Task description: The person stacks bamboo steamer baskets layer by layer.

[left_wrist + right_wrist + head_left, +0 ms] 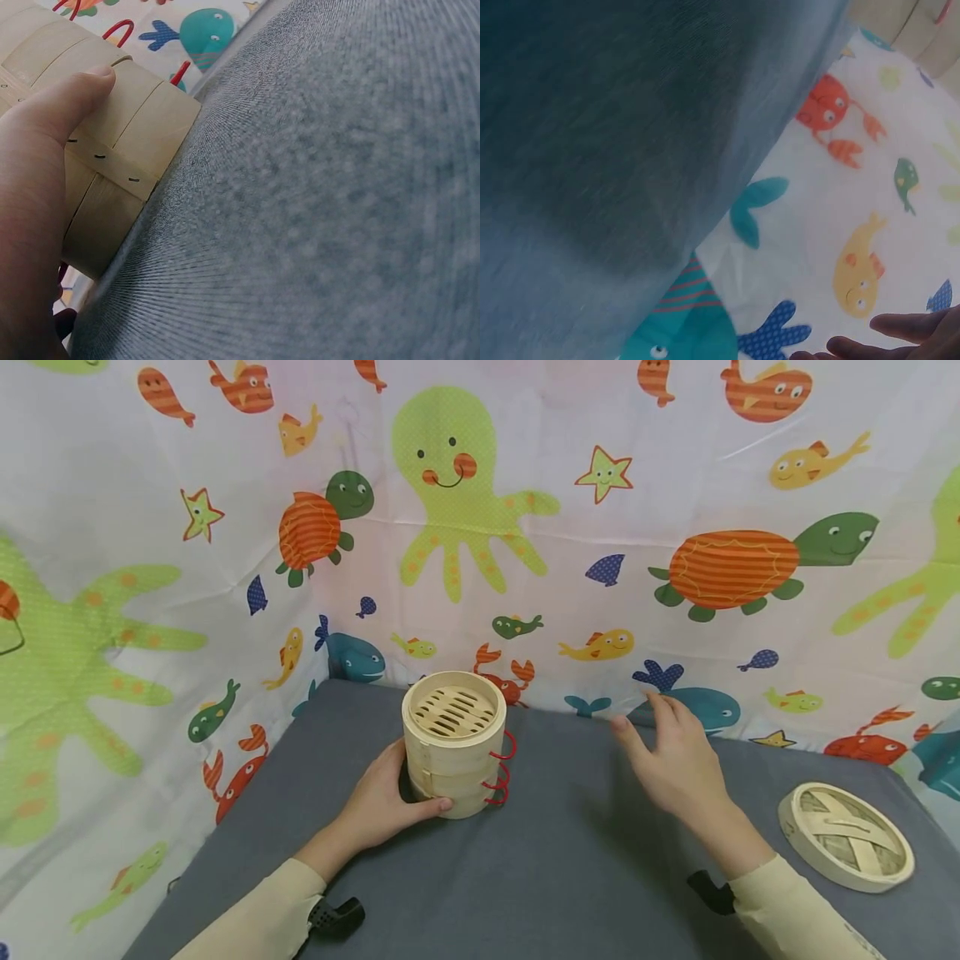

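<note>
Over a gray worktop (562, 877), the left hand (378, 807) extends forward, fingers (390, 764) gripping a bamboo steamer (456, 763); the right hand (678, 768) hovers, fingers apart. Toward the far-left corner, the steamer stands long axis vertical, slatted top (453, 710) up.

A dark grey tabletop (555, 877) with a finely textured surface stretches across the lower part of the head view. Behind it and along its left side hangs a white, lightly creased cloth (540, 410) printed with sea animals. A smiling lime-green octopus (446, 452) sits near the middle, between a smaller turtle (309, 529) and a larger turtle (735, 568), both with striped orange shells. A yellow-green starfish (603, 473) with a red outline lies right of the octopus. Lower down come a teal whale (356, 657), a yellow fish (600, 645) and a red crab (240, 785).
</note>
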Demonstrator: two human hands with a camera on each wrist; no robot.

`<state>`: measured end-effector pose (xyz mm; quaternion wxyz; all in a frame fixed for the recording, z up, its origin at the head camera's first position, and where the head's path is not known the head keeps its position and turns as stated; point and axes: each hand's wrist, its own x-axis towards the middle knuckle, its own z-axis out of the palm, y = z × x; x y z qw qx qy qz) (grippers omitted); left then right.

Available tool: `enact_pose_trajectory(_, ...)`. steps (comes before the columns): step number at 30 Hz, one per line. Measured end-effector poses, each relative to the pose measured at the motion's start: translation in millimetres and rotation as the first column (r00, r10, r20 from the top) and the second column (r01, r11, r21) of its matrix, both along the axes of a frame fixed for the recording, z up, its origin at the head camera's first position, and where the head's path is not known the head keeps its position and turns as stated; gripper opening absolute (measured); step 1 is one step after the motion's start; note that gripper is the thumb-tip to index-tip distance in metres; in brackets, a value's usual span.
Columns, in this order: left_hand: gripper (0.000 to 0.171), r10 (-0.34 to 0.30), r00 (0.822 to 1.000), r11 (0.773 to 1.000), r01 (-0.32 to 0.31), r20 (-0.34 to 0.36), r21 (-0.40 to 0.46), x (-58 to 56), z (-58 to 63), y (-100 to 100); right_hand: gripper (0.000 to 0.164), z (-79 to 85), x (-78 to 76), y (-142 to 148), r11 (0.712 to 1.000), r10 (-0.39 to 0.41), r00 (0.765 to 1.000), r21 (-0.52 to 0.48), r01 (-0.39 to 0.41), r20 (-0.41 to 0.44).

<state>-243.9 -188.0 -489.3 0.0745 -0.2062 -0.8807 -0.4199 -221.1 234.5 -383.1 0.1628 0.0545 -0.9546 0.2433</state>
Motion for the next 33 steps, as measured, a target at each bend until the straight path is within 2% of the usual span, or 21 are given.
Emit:
enact_pose_trajectory(6, 0.117, -0.007, 1.000, 1.000, 0.007, -0.002, 0.010, -0.1, -2.3, 1.2, 0.092, -3.9, 7.1, 18.6, 0.999, -0.048, 0.999, 0.026, 0.047, 0.010)
enact_pose_trajectory(22, 0.117, -0.012, 1.000, 1.000, 0.012, -0.012, 0.015, -0.3, 1.8, 2.1, 0.098, -15.1, 27.4, 61.3, 0.986, -0.149, 0.988, 0.088, 0.144, 0.052)
enact_pose_trajectory(28, 0.116, -0.003, 1.000, 1.000, 0.003, -0.009, 0.012, 0.6, -0.8, 2.3, 0.100, -21.2, 34.2, 84.7, 0.981, -0.170, 0.985, 0.105, 0.165, 0.038)
enact_pose_trajectory(33, 0.117, 0.003, 1.000, 1.000, -0.003, -0.006, 0.008, 0.4, -0.3, 1.1, 0.101, -26.8, 41.2, 105.7, 0.967, -0.219, 0.974, 0.141, 0.211, 0.047)
